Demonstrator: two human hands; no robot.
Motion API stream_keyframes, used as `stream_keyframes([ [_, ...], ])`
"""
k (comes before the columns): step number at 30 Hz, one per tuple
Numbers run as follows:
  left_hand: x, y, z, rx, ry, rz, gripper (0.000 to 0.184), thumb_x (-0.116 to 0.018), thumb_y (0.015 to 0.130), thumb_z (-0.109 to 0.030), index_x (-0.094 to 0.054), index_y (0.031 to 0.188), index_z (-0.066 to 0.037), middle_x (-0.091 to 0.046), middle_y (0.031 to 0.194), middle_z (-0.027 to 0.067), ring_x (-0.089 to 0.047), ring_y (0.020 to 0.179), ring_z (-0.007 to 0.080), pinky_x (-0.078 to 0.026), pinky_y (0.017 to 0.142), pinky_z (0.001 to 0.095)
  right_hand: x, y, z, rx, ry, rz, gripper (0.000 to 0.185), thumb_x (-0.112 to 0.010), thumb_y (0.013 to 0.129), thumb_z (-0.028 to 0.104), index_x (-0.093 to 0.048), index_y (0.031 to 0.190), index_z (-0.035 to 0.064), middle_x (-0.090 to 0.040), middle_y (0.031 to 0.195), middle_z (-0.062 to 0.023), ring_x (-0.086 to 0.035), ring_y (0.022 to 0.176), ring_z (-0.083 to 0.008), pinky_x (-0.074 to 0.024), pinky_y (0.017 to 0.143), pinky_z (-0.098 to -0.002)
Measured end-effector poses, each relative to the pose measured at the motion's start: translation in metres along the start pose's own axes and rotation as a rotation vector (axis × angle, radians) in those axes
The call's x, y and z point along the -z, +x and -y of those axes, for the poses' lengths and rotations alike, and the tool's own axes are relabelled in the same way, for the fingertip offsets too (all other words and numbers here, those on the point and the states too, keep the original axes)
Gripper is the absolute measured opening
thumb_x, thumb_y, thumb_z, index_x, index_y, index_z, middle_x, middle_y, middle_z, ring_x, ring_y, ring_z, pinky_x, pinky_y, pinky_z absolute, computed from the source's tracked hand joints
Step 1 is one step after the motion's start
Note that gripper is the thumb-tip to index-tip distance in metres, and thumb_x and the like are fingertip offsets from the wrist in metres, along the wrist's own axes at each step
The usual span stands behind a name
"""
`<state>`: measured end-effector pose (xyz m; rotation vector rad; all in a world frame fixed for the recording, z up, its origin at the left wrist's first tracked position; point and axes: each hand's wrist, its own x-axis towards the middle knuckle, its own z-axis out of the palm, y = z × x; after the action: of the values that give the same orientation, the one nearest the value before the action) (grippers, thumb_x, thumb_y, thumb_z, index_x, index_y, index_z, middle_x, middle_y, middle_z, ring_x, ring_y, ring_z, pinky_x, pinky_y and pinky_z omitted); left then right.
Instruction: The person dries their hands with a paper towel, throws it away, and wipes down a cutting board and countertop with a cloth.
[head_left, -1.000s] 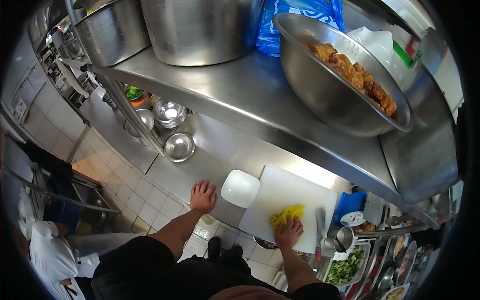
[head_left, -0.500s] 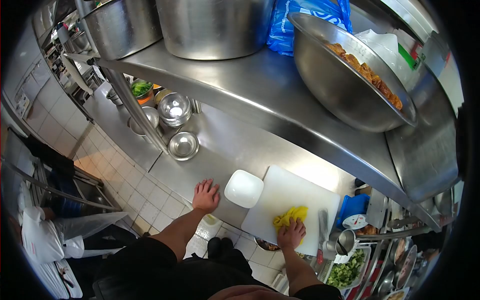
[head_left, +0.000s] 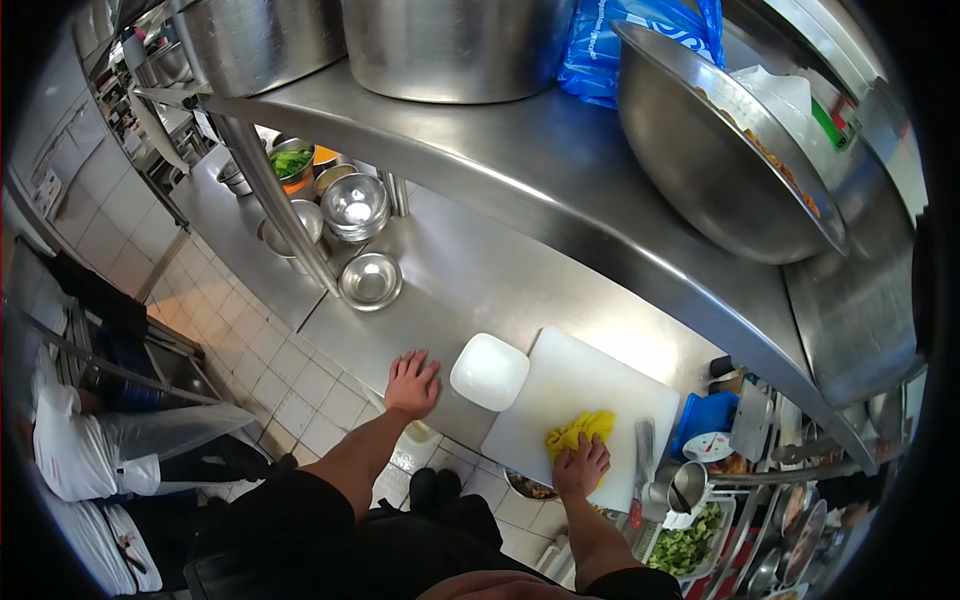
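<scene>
My left hand (head_left: pixel 412 386) lies flat on the steel counter's front edge, fingers spread, holding nothing. Just right of it stands a white square bowl (head_left: pixel 489 372), touching or very near the white cutting board (head_left: pixel 556 376). On that board my right hand (head_left: pixel 581 467) presses down on a crumpled yellow cloth (head_left: pixel 570 434), its fingers curled into the fabric. A knife or cleaver (head_left: pixel 645 447) lies along the board's right side, with its blade towards the back. The underside of the cloth is hidden.
Overhead, a steel shelf (head_left: pixel 500 165) carries large pots (head_left: pixel 455 50), a blue bag (head_left: pixel 597 60) and a tilted steel bowl (head_left: pixel 715 160) of food. Metal bowls (head_left: pixel 371 281) stand at the back left. A kitchen scale (head_left: pixel 706 445) and chopped greens (head_left: pixel 690 540) are right. A person (head_left: pixel 75 440) stands left.
My view has tilted slightly, so the shelf and its pots sit a little further right and higher. Both hands and the cloth stay in nearly the same places. The person at left has shifted slightly.
</scene>
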<state>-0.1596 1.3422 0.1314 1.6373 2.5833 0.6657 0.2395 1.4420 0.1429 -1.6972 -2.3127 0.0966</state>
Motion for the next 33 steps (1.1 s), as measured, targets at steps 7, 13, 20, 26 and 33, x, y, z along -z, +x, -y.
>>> stream_keyframes([
  [7,-0.0005,0.0002,0.0012,-0.014,-0.017,-0.008,0.043,-0.065,0.093,-0.030,-0.066,0.134,-0.018,-0.052,0.151,0.0141,-0.042,0.145,0.0379,-0.029,0.122,0.0576,0.0015,0.0001,0.0009,0.003,0.005,0.003,0.051,-0.064,0.091,0.035,-0.057,0.138,0.0166,-0.049,0.150,-0.0186,-0.043,0.134,-0.0427,-0.0312,0.114,-0.0584],
  [13,0.0046,0.0001,-0.0023,-0.007,-0.028,-0.007,0.042,-0.064,0.093,-0.030,-0.066,0.134,-0.018,-0.051,0.152,0.0136,-0.042,0.145,0.0377,-0.029,0.122,0.0575,0.0045,0.0000,0.0027,-0.002,0.012,0.022,0.052,-0.065,0.092,0.033,-0.056,0.139,0.0149,-0.048,0.151,-0.0182,-0.041,0.136,-0.0427,-0.0294,0.115,-0.0581],
  [20,0.0035,0.0003,-0.0013,-0.003,-0.022,-0.005,0.042,-0.064,0.094,-0.031,-0.066,0.134,-0.018,-0.052,0.152,0.0125,-0.042,0.146,0.0368,-0.029,0.123,0.0572,0.0005,0.0005,0.0016,-0.006,0.002,-0.005,0.052,-0.065,0.091,0.035,-0.059,0.138,0.0150,-0.049,0.151,-0.0184,-0.043,0.135,-0.0421,-0.0306,0.114,-0.0575],
  [26,-0.0003,-0.0009,0.0003,-0.003,-0.019,-0.011,0.043,-0.064,0.094,-0.031,-0.066,0.135,-0.019,-0.052,0.152,0.0118,-0.042,0.146,0.0364,-0.029,0.122,0.0571,0.0032,-0.0006,0.0022,-0.001,0.000,-0.003,0.050,-0.064,0.092,0.034,-0.059,0.138,0.0139,-0.049,0.151,-0.0179,-0.042,0.136,-0.0416,-0.0311,0.114,-0.0569],
  [33,0.0027,-0.0009,-0.0002,0.001,-0.020,-0.022,0.042,-0.064,0.094,-0.032,-0.066,0.134,-0.019,-0.051,0.153,0.0111,-0.042,0.145,0.0353,-0.030,0.122,0.0560,-0.0003,0.0003,0.0029,0.004,-0.013,-0.020,0.051,-0.064,0.092,0.033,-0.058,0.138,0.0131,-0.050,0.150,-0.0196,-0.042,0.135,-0.0429,-0.0312,0.114,-0.0582],
])
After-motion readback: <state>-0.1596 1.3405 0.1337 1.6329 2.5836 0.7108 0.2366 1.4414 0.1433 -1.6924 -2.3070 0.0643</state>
